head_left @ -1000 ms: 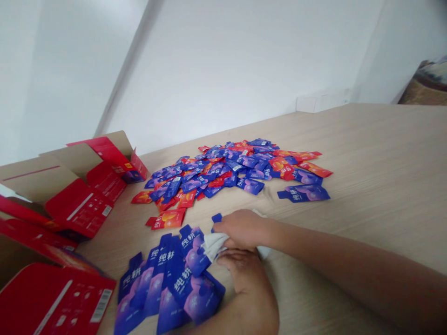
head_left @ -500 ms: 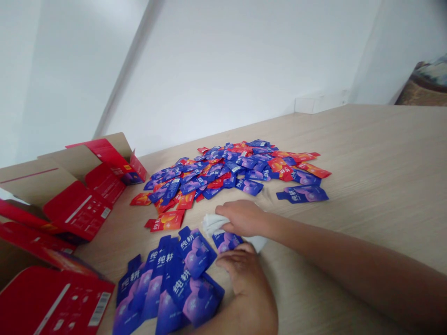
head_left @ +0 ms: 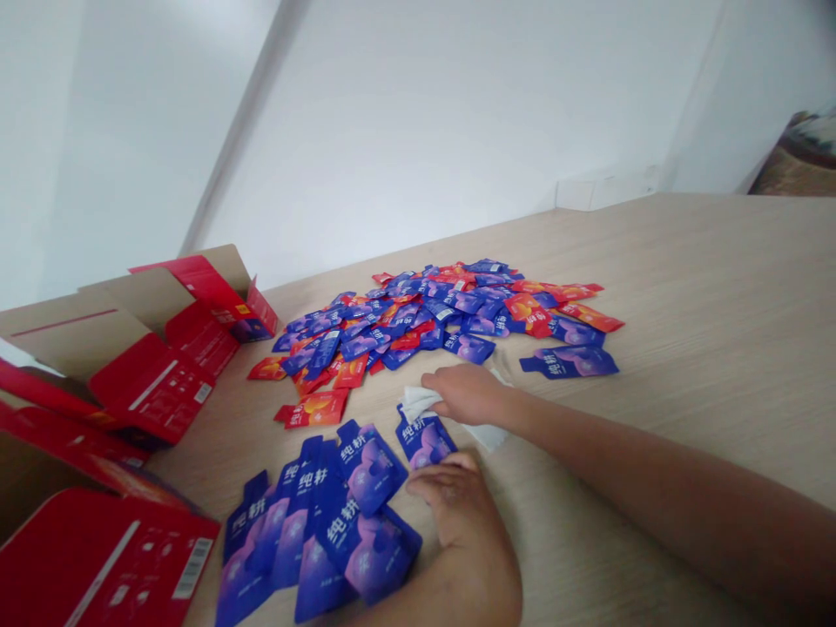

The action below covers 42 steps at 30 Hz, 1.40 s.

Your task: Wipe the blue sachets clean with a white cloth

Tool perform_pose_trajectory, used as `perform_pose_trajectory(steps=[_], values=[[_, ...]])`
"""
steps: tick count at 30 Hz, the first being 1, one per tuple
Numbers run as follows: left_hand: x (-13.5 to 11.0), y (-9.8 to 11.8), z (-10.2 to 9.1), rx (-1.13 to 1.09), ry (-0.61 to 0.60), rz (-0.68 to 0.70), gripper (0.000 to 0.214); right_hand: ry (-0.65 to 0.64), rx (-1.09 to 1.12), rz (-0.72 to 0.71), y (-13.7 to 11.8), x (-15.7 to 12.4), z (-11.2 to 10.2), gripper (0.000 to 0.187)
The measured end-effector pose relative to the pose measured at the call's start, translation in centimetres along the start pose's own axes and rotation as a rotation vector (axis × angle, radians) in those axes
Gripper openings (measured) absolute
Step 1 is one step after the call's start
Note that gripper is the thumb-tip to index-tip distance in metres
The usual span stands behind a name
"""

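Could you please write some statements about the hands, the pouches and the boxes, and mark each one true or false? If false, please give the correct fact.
1. The right hand holds a white cloth. True.
2. The left hand touches a blue pouch. True.
3. The red boxes are all closed. False: they are open.
4. The big pile contains only blue pouches. False: red-orange pouches are mixed in.
5. A single pouch lies near the pile's right end. True.
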State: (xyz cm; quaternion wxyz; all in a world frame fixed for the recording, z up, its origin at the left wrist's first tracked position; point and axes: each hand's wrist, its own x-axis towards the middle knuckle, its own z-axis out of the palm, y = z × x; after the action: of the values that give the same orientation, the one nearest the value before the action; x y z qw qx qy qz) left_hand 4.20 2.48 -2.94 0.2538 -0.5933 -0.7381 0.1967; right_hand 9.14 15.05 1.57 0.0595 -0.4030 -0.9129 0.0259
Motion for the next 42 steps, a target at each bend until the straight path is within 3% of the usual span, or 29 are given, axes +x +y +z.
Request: perform_pose_trajectory(steps=[5, 10, 15, 19, 24, 28, 33, 37, 42], values=[[0.3, -0.4, -0.4, -0.013, -0.007, 0.016, 0.031, 0.038, 0.026, -0.114, -1.7, -0.7, -1.1, 0.033], [0.5, -0.2, -0.2, -0.038, -0.023, 0.026, 0.035, -0.082, 0.082, -0.265, -3.3, -1.0, -0.2, 0.035], [0.2, 0.2, 0.2, 0.066, 0.027, 0.011, 0.033, -0.058, 0.056, -0.151, -1.5, -0.3, 0.7, 0.038], [-0.1, 0.3, 0.4, 0.146, 0.054, 0.016, 0.030, -0.006, -0.015, -0.067, -0.4, -0.2, -0.1, 0.035], [0.1, 0.4, 0.7, 0.141, 0.067, 0.009, 0.032, 0.049, 0.004, -0.166, -2.0, -0.9, -1.2, 0.036], [0.4, 0.7, 0.9, 0.140, 0.052, 0.004, 0.033, -0.018, 0.045, -0.306, -3.1, -1.1, -0.5, 0.032], [-0.1, 0.4, 0.5, 0.202, 0.082, 0.011, 0.031, -0.036, 0.035, -0.160, -0.8, -0.2, 0.6, 0.037], [-0.4, 0.3, 0.4, 0.225, 0.091, 0.001, 0.029, -0.017, -0.012, -0.051, 1.1, 0.2, 0.1, 0.035], [-0.1, 0.6, 0.7, 0.209, 0.086, -0.005, 0.030, 0.052, 0.015, -0.143, -0.6, -0.5, -0.8, 0.032]])
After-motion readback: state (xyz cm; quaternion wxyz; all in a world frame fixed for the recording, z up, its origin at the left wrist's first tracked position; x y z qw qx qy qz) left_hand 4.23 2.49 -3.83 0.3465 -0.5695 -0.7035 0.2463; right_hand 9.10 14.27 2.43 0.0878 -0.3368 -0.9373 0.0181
